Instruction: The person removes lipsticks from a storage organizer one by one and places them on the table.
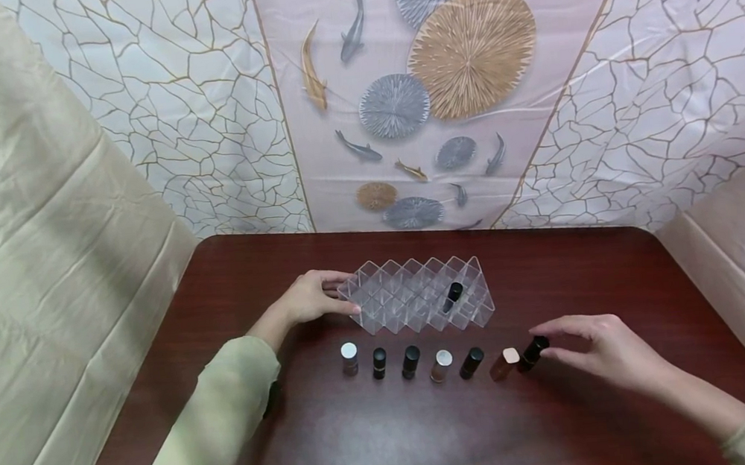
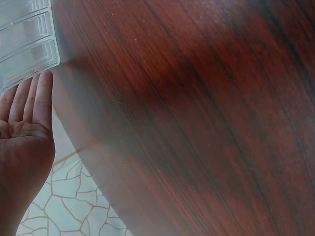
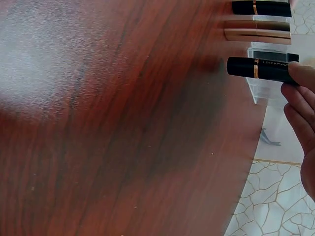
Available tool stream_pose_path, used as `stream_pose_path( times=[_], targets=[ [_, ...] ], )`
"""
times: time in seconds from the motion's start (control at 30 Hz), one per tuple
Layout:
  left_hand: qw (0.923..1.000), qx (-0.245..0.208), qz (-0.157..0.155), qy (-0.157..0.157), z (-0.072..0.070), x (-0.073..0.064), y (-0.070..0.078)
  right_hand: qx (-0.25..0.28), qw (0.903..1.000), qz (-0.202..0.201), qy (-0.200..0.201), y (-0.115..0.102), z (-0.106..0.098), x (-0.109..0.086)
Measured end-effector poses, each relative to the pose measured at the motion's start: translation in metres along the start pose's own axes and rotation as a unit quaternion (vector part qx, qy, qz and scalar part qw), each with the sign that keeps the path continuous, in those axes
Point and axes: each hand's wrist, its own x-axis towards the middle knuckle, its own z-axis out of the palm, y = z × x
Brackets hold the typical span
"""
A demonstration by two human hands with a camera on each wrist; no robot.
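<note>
A clear plastic lipstick organizer (image 1: 412, 296) with diamond-shaped compartments stands on the table. One black lipstick (image 1: 454, 293) leans in a compartment toward its right side. At the organizer's left end is my left hand (image 1: 314, 296), its straight fingers against the plastic and the thumb at the front corner. My right hand (image 1: 602, 345) pinches the top of a black lipstick tube (image 3: 260, 68) with a gold band, at the right end of a row. Right beside that tube is a brown lipstick (image 1: 505, 363) with a pale top.
Along the row stand a white-capped tube (image 1: 349, 358), black lipsticks (image 1: 410, 362) and another pale-capped one (image 1: 441, 366), all in front of the organizer. The dark red wooden table (image 1: 392, 440) ends at a patterned cloth backdrop (image 1: 213, 113); pale cloth (image 1: 35, 295) hangs at the left.
</note>
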Motion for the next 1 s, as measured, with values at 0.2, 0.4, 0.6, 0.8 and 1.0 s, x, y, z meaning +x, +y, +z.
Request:
stream_pose_path(
  times=[0.2,0.4,0.6,0.8,1.0],
  targets=[
    [1.0000,0.001,0.004,0.000,0.000,0.000,-0.001,-0.007,0.9999,0.009,0.005,-0.001,0.004,-0.007],
    [1.0000,-0.001,0.005,-0.002,0.000,0.001,-0.002,-0.003,0.9998,0.016,0.008,-0.001,0.008,-0.012],
    [1.0000,-0.004,0.007,-0.004,0.001,0.002,-0.002,-0.003,0.9999,0.013,0.006,-0.001,0.007,-0.014],
    [1.0000,0.002,0.003,-0.003,0.000,0.002,-0.003,-0.001,0.9999,0.013,0.000,-0.002,0.006,-0.012],
    [1.0000,0.004,-0.005,-0.001,0.000,0.001,-0.002,-0.012,0.9998,0.015,-0.005,-0.003,-0.001,-0.006]
  ],
)
